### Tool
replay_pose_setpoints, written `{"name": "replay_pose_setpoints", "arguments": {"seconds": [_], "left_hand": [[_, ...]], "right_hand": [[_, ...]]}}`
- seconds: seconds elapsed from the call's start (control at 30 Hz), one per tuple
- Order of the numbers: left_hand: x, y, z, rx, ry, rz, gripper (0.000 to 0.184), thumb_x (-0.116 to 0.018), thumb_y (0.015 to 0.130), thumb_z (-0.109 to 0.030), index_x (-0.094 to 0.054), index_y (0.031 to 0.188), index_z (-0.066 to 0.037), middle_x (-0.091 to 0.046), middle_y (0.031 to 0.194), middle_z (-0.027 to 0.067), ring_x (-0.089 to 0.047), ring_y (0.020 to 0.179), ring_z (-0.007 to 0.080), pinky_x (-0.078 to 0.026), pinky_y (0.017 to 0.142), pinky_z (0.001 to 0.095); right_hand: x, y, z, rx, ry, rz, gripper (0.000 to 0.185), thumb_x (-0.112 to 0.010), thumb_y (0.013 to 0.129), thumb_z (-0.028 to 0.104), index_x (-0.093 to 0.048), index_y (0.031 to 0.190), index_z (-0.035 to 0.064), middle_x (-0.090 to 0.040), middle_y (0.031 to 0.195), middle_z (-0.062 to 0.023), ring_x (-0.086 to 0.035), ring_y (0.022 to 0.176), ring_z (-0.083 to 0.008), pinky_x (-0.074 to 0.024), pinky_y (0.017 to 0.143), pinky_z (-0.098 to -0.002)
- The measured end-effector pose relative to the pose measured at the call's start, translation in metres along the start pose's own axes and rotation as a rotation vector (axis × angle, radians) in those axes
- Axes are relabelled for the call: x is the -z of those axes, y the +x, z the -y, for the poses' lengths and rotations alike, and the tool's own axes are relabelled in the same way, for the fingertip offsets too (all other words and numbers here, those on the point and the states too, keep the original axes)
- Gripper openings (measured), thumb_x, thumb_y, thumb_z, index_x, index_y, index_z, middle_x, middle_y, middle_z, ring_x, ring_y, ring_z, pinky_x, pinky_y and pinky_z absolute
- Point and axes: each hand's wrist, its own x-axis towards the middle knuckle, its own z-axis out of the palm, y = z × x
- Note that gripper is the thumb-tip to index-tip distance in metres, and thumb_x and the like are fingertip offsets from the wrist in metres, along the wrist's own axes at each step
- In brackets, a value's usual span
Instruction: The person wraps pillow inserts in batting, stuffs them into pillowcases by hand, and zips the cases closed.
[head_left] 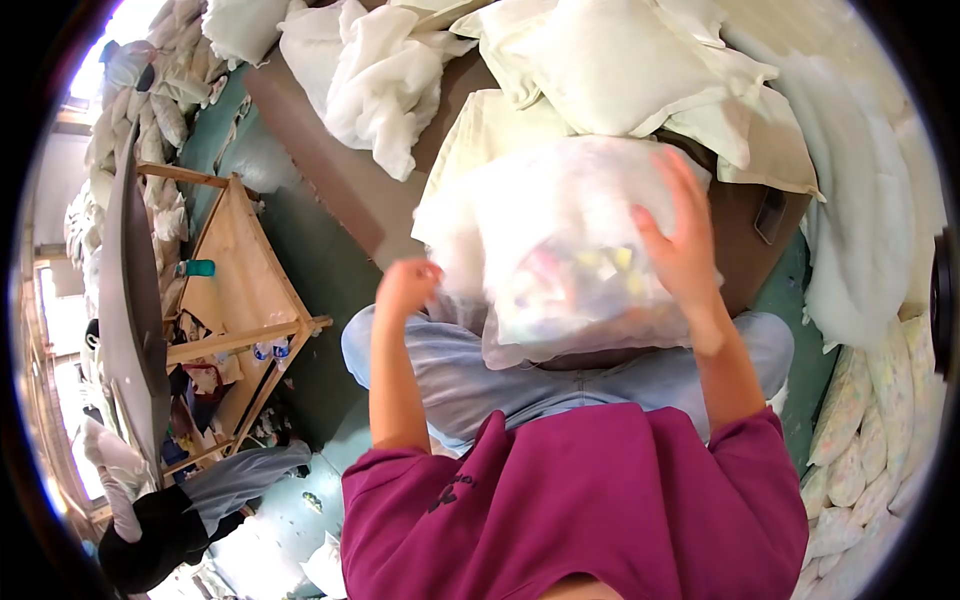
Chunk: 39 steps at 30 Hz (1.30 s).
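A stuffed, partly see-through white bag (590, 250) rests in front of my lap, with multicoloured scraps showing through its lower part. My right hand (678, 235) lies against the bag's right side, fingers spread and slightly blurred. At the bag's left, beside white fluffy filling (455, 235), is my left hand (408, 285) with its fingers curled. Whatever those fingers may hold is too small and blurred to make out. Behind the bag lies a cream cushion cover (500, 135).
Cream pillows (610, 65) and white batting (375, 85) cover the brown board (345, 170). A wooden frame table (240, 270) stands at left, another person (170, 520) at lower left. Filled bags (860, 450) are piled at right.
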Motion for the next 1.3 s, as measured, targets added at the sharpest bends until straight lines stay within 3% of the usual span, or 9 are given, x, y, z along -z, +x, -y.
{"name": "replay_pose_setpoints", "arguments": {"seconds": [0.17, 0.27, 0.33, 0.47, 0.87, 0.97, 1.07, 1.17, 1.3], "left_hand": [[-0.008, 0.094, 0.032, -0.298, 0.563, -0.775, 0.052, -0.059, 0.086, -0.029, -0.051, 0.134, -0.012, -0.038, 0.148, 0.0152, -0.049, 0.126, 0.0309, -0.041, 0.100, 0.0465], [-0.051, 0.141, 0.096, -0.389, 0.959, -0.645, 0.065, -0.057, 0.087, -0.031, -0.034, 0.146, -0.015, -0.015, 0.157, 0.0150, -0.035, 0.136, 0.0340, -0.032, 0.109, 0.0474], [-0.078, 0.148, 0.102, -0.510, 0.707, -0.685, 0.062, -0.052, 0.093, -0.035, -0.031, 0.146, -0.012, -0.022, 0.155, 0.0147, -0.037, 0.135, 0.0313, -0.032, 0.110, 0.0460], [-0.164, 0.179, 0.167, -0.167, -1.299, 0.150, 0.058, -0.038, 0.101, -0.045, -0.036, 0.143, -0.005, -0.036, 0.147, 0.0134, -0.041, 0.131, 0.0259, -0.032, 0.110, 0.0418], [-0.129, 0.029, -0.069, 0.135, -1.301, 0.188, 0.060, -0.055, 0.094, -0.041, -0.047, 0.128, 0.008, -0.060, 0.118, 0.0209, -0.063, 0.105, 0.0311, -0.053, 0.091, 0.0428], [-0.125, 0.041, -0.047, 0.139, -0.922, 0.476, 0.060, -0.056, 0.093, -0.045, -0.052, 0.127, 0.005, -0.062, 0.119, 0.0154, -0.062, 0.105, 0.0262, -0.046, 0.098, 0.0391], [-0.163, 0.012, -0.121, -0.511, 0.116, 0.451, 0.054, -0.056, 0.093, -0.041, -0.053, 0.127, 0.002, -0.061, 0.122, 0.0148, -0.057, 0.114, 0.0273, -0.045, 0.095, 0.0383], [-0.231, -0.033, -0.180, -0.502, 0.054, -0.126, 0.086, -0.078, 0.069, -0.046, -0.047, 0.127, 0.009, -0.063, 0.114, 0.0197, -0.063, 0.102, 0.0325, -0.049, 0.089, 0.0381], [-0.309, -0.020, -0.116, -0.594, 0.030, -0.339, 0.068, -0.069, 0.075, -0.042, -0.052, 0.126, 0.000, -0.063, 0.114, 0.0165, -0.061, 0.104, 0.0328, -0.047, 0.091, 0.0401]], "right_hand": [[-0.057, -0.004, -0.001, 0.175, -0.164, 0.289, 0.048, -0.063, 0.086, 0.023, -0.054, 0.132, 0.0115, -0.044, 0.142, -0.0155, -0.041, 0.131, -0.0365, -0.0350, 0.106, -0.0433], [-0.063, -0.042, -0.016, 0.183, -0.207, 0.550, 0.049, -0.058, 0.089, 0.034, -0.053, 0.133, 0.0138, -0.038, 0.147, -0.0141, -0.032, 0.137, -0.0349, -0.0281, 0.111, -0.0437], [-0.065, -0.071, -0.036, 0.139, -0.219, 0.747, 0.052, -0.055, 0.090, 0.040, -0.052, 0.135, 0.0148, -0.033, 0.150, -0.0136, -0.026, 0.141, -0.0340, -0.0220, 0.114, -0.0440], [-0.081, -0.107, -0.062, 0.151, -0.235, 0.686, 0.056, -0.053, 0.090, 0.045, -0.048, 0.137, 0.0145, -0.031, 0.152, -0.0137, -0.022, 0.142, -0.0335, -0.0156, 0.117, -0.0443], [-0.075, -0.124, -0.074, 0.022, 0.198, 0.434, 0.059, -0.067, 0.080, 0.030, -0.051, 0.130, 0.0037, -0.050, 0.137, -0.0159, -0.047, 0.128, -0.0318, -0.0381, 0.106, -0.0406], [-0.093, -0.134, -0.097, -0.502, 0.780, 0.414, 0.057, -0.066, 0.083, 0.030, -0.052, 0.131, 0.0045, -0.051, 0.137, -0.0155, -0.051, 0.123, -0.0302, -0.0413, 0.102, -0.0383], [-0.102, -0.144, -0.103, -0.853, 1.072, 0.354, 0.053, -0.063, 0.085, 0.023, -0.050, 0.133, 0.0040, -0.050, 0.137, -0.0163, -0.048, 0.125, -0.0302, -0.0372, 0.106, -0.0368], [-0.097, -0.165, -0.137, -0.327, 0.567, 0.426, 0.051, -0.060, 0.084, 0.015, -0.050, 0.133, 0.0040, -0.051, 0.136, -0.0172, -0.047, 0.126, -0.0329, -0.0349, 0.108, -0.0377], [-0.044, -0.156, -0.121, -0.087, 0.469, 0.582, 0.050, -0.060, 0.084, 0.014, -0.050, 0.132, 0.0034, -0.054, 0.131, -0.0182, -0.049, 0.123, -0.0339, -0.0369, 0.106, -0.0393]]}}
